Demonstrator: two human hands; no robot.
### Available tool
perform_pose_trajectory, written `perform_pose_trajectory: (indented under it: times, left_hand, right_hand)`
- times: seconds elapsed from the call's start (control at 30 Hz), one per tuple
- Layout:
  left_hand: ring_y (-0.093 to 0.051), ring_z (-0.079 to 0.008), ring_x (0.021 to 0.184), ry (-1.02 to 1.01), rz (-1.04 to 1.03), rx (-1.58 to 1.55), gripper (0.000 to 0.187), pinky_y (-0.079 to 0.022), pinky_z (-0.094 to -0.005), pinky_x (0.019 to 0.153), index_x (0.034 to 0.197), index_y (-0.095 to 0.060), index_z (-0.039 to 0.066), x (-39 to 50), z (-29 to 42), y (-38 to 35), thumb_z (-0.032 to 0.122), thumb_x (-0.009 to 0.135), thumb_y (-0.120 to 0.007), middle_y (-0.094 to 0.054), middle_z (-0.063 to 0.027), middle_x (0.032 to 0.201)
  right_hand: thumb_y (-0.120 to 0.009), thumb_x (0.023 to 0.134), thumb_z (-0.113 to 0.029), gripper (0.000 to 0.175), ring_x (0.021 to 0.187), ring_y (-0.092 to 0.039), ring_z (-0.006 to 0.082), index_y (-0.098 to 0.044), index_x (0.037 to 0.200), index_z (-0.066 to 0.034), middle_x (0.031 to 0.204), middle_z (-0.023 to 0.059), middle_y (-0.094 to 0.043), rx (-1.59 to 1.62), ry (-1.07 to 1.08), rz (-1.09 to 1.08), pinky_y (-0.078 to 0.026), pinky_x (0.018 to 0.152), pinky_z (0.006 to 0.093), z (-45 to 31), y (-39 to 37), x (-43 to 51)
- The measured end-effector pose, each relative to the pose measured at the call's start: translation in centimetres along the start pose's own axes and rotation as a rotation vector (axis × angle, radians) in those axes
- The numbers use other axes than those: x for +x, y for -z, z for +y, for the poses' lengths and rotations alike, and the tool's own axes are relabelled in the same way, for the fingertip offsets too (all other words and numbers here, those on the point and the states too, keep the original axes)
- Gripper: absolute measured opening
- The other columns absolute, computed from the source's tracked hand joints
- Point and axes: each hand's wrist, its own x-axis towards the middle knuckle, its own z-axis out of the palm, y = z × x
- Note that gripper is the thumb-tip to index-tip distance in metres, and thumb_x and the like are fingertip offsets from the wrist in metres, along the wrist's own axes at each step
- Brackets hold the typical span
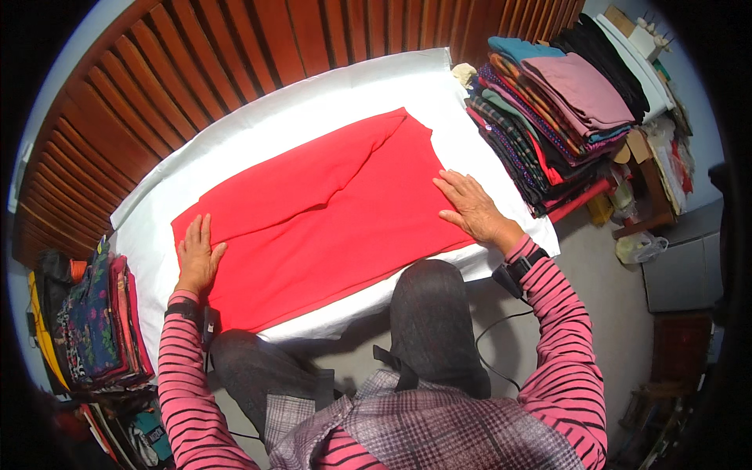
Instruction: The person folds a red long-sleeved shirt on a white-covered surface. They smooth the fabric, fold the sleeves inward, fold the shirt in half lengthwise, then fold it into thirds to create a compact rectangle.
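Note:
A red cloth garment point(352, 217) lies spread before me, its far side folded over in a loose flap with a crease running across the middle. Beneath it is a white sheet point(282, 138) covering the low work surface. My left hand point(198, 252) rests flat on the garment's left end, fingers pointing away from me. At the right end, my right hand point(469, 202) lies palm down on the red cloth near its edge, fingers spread. Neither hand grips anything. Both wrists carry black strapped devices.
A tall stack of folded clothes point(558, 106) stands at the right. Another stack of folded clothes point(97, 329) is at the left. A slatted wooden panel point(235, 53) borders the far side. A knotted plastic bag point(640, 247) and a cable point(490, 329) are at right.

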Motion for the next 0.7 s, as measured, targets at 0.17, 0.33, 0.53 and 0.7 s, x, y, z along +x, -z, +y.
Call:
perform_pose_trajectory:
  times: [0.17, 0.33, 0.53, 0.7]
  left_hand:
    - [-0.020, -0.0361, 0.151, 0.015, 0.007, -0.008, 0.075, -0.019, -0.0604, 0.117, 0.160, -0.020, 0.018, -0.1, 0.2, 0.0, 0.049, 0.100, -0.051, -0.020, -0.0125, 0.165]
    - [-0.018, -0.0359, 0.151, 0.044, -0.007, -0.031, 0.075, -0.016, -0.0611, 0.118, 0.160, -0.020, 0.019, -0.1, 0.4, 0.0, 0.049, 0.100, -0.052, -0.019, -0.0121, 0.165]
    - [-0.017, -0.0357, 0.152, 0.056, -0.027, -0.053, 0.076, -0.015, -0.0608, 0.119, 0.160, -0.020, 0.019, -0.3, 0.6, 0.4, 0.051, 0.099, -0.053, -0.019, -0.0113, 0.165]
    - [-0.017, -0.0359, 0.152, 0.032, -0.012, -0.068, 0.077, -0.015, -0.0603, 0.119, 0.160, -0.020, 0.018, -0.4, 0.6, 0.6, 0.051, 0.099, -0.053, -0.018, -0.0122, 0.165]
  right_hand:
    - [-0.061, 0.097, -0.029, 0.043, 0.129, -0.049, 0.0326, -0.055, 0.135, -0.0090, 0.136, 0.0138, -0.054, -0.019, 0.015, 0.020, -0.038, 0.110, 0.0461, 0.5, 1.9, 2.0]
    - [-0.063, 0.093, -0.016, 0.019, 0.100, -0.064, 0.0364, -0.066, 0.109, -0.0049, 0.102, 0.0161, -0.070, 0.191, -0.042, 0.235, -0.052, 0.089, 0.0449, 1.5, 1.3, 8.1]
    - [-0.068, 0.092, -0.015, 0.036, 0.081, -0.072, 0.0296, -0.062, 0.124, 0.0002, 0.099, 0.0192, -0.073, 0.336, -0.376, 0.320, -0.058, 0.069, 0.0387, 4.6, -1.9, 18.9]
    - [-0.071, 0.091, -0.017, 0.051, 0.064, -0.069, 0.0198, -0.053, 0.135, 0.0018, 0.085, 0.0150, -0.071, 0.584, -0.758, 0.208, -0.053, 0.046, 0.0323, 4.7, -2.1, 22.8]
